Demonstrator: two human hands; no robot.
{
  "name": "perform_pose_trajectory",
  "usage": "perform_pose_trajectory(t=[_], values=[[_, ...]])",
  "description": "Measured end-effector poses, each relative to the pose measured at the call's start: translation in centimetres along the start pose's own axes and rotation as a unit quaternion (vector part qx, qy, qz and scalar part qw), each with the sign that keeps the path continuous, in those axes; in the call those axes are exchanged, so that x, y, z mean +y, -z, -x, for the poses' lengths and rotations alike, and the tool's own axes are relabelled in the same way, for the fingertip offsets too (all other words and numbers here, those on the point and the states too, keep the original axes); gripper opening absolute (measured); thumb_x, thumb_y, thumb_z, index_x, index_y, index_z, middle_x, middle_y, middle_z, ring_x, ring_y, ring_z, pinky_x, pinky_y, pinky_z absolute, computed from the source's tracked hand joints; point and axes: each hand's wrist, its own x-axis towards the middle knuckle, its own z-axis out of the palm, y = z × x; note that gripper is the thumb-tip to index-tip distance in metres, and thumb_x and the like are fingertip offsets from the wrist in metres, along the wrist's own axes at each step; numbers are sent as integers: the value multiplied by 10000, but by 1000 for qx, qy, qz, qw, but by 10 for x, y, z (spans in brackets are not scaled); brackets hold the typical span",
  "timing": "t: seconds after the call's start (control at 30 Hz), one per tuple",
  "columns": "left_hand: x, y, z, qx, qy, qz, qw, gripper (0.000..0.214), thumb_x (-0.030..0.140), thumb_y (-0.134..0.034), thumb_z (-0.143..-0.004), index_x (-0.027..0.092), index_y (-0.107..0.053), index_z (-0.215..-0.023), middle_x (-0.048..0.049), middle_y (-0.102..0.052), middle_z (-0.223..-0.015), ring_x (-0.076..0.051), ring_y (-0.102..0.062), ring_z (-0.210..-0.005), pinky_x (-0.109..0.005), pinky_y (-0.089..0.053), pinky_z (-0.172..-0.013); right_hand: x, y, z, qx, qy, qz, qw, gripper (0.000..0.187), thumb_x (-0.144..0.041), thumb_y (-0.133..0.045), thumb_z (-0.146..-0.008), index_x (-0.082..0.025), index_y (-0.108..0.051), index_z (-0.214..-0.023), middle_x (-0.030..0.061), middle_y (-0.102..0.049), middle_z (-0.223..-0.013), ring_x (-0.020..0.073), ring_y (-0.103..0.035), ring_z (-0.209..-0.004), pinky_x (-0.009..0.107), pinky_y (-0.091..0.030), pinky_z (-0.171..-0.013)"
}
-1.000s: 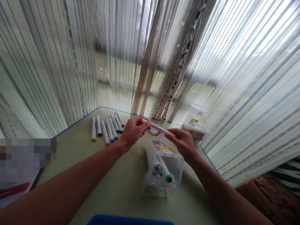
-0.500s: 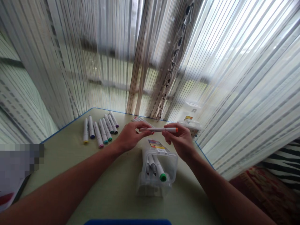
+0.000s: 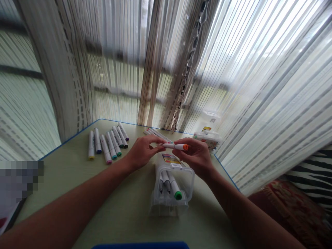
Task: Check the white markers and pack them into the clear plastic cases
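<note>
Both hands hold one white marker with an orange cap level above the table. My left hand pinches its left end with fingers closed. My right hand grips the orange-capped end. Just below them a clear plastic marker box lies on its side, its open mouth toward me, with three markers inside, one green-capped. A row of several markers lies on the pale green table to the left.
More loose markers lie behind the hands near the curtain. Another clear box of markers stands at the table's far right edge. Striped sheer curtains hang close around the table. A blue object shows at the near edge.
The marker was turned from slanting to level, its orange cap now at my right hand. Both hands drew slightly closer together above the box; the view shifted.
</note>
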Motion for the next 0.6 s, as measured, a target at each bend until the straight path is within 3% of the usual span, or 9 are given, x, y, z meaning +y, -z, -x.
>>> perform_pose_trajectory(t=[0.2, 0.43, 0.6], values=[[1, 1, 0, -7, -3, -15, 1000, 272, 346, -692, -809, 186, -745, -1023, -65, -732, -1024, -194, -676, -917, -256, -552, -671, -3, -2, -1, 4, 5, 4, 1000, 201, -157, -812, -658, -174, -732, -842, -15, -664, -639, 80, -577, -497, 204, -490, -471], [4, 2, 0, 6, -28, -63, 998, 225, 348, -666, -837, 192, -733, -985, -36, -738, -943, -178, -668, -885, -304, -495, -819, 0, 2, -2, 38, -7, 5, 999, 229, -211, -809, -679, -168, -714, -883, -22, -636, -619, 73, -528, -453, 201, -433, -406], [15, 4, -1, 30, 5, 3, 1000, 242, 361, -710, -797, 151, -726, -917, -49, -736, -871, -172, -667, -817, -296, -506, -777, 14, 18, -9, 58, -59, -38, 996, 248, -241, -821, -684, -169, -698, -887, -45, -585, -541, 78, -509, -439, 203, -392, -403]])
